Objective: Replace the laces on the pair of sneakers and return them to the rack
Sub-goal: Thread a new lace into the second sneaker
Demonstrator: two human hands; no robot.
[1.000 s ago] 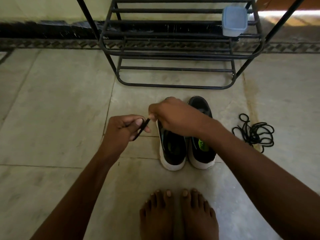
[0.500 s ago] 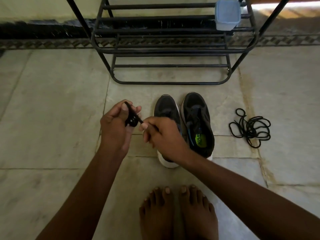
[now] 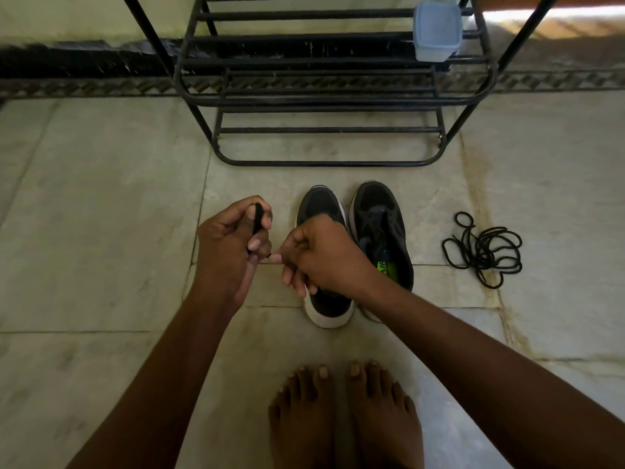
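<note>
Holding a bundled black shoelace (image 3: 258, 220) in the left hand (image 3: 230, 245), I have its fingers curled round the folded lace, while the right hand (image 3: 321, 255) pinches the lace's free end (image 3: 270, 255) between thumb and forefinger just beside the left palm. Both hands hover over the floor to the left of the pair of black sneakers with white soles (image 3: 355, 252), the right hand overlapping the left sneaker (image 3: 321, 204).

The 2 sneakers sit side by side, touching, toes pointing far toward the rack. The right sneaker (image 3: 382, 228) shows an open tongue and a green insole label; I cannot tell whether any lace runs through its eyelets. The left sneaker's throat is mostly hidden by my right hand.

To the right of the pair, well apart, a loose tangle of thin black cord laces (image 3: 483, 252) lies on the pale stone floor (image 3: 101, 198). I judge that to be either the removed or the spare set; I cannot say which.

The black metal tube shoe rack (image 3: 324, 96) stands at the far side, its lower shelves bare, with a pale blue lidded plastic container (image 3: 436, 32) on an upper shelf at the right.

My judgement: the task is at an early stage. Lacing both sneakers and returning them to the rack appear left to do.
</note>
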